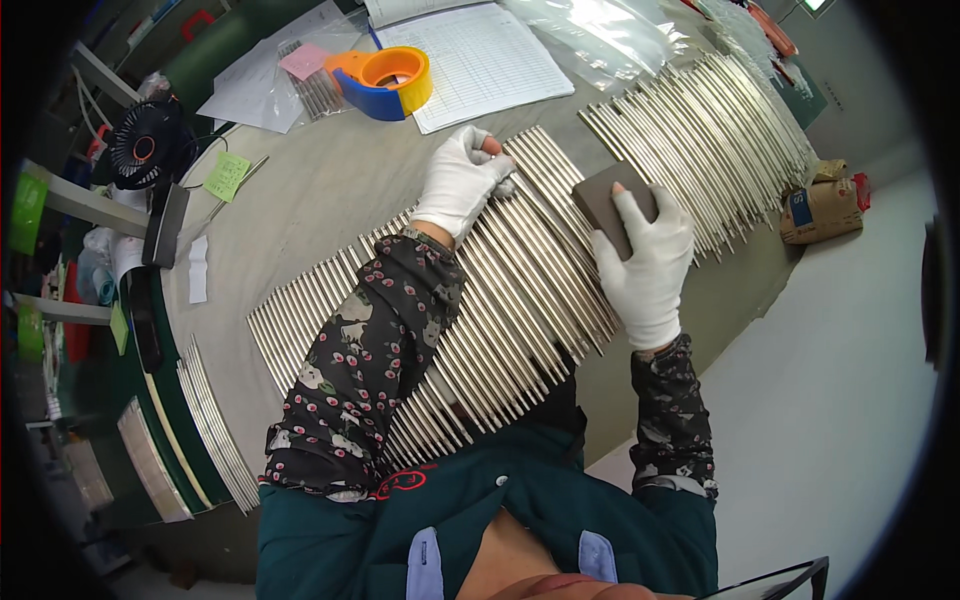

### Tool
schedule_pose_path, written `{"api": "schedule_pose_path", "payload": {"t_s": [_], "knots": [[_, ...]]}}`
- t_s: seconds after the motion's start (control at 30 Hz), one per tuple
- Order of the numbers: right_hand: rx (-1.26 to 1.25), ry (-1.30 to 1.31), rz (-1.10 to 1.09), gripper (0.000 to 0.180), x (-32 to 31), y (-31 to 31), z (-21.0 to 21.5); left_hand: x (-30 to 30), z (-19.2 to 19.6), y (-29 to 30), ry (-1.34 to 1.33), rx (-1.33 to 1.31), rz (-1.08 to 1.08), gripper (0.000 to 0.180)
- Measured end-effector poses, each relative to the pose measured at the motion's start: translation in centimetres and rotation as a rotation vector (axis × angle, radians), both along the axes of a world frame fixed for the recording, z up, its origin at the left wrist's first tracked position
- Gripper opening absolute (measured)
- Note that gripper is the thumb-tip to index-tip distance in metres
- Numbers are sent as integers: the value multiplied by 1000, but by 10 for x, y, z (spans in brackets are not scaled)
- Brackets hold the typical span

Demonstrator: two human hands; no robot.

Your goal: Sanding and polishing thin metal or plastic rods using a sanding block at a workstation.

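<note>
Fingers at right [630, 206] grasp a matte block [597, 194]; left fingers' [484, 168] grip (near metal rods [512, 290]) is unclear.

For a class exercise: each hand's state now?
Left hand, white-gloved: curled at slim silvery rods; grip unclear.
Right hand, white-gloved: holding brown rectangular block.

Yellow-green note [227, 176]: dark handwriting, too small to read. Ruled sheet [480, 70]: printed grid, entries illegible. Brown bag [825, 215]: pale lettering on dark blue patch [801, 208], sideways. Green garment [320, 540]: red oval emblem [402, 484] on chest, characters unclear.
</note>
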State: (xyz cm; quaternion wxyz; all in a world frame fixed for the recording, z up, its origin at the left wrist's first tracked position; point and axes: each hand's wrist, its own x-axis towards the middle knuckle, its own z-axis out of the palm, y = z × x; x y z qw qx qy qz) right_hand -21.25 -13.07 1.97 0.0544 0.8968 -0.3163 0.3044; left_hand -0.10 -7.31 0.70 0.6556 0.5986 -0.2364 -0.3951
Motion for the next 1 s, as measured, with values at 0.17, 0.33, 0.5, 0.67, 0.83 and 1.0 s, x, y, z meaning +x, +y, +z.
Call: {"api": "schedule_pose_path", "payload": {"t_s": [0.17,0.33,0.5,0.67,0.83,1.0], "knots": [[35,56,122,51,-1,5,-3,2,0,1,-15,0,7,18],[109,88,281,51,5,27,2,2,-2,3,-10,-5,16,18],[22,2,157,48,2,2,7,0,-1,-1,-5,0,8,18],[-37,37,-46,47,10,-6,4,-1,2,2,-43,7,7,18],[42,47,261,49,25,14,-1,3,-5,3,-25,-10,13,18],[125,-31,334,49,33,15,14,1,-5,4,5,-50,-6,17]]}}
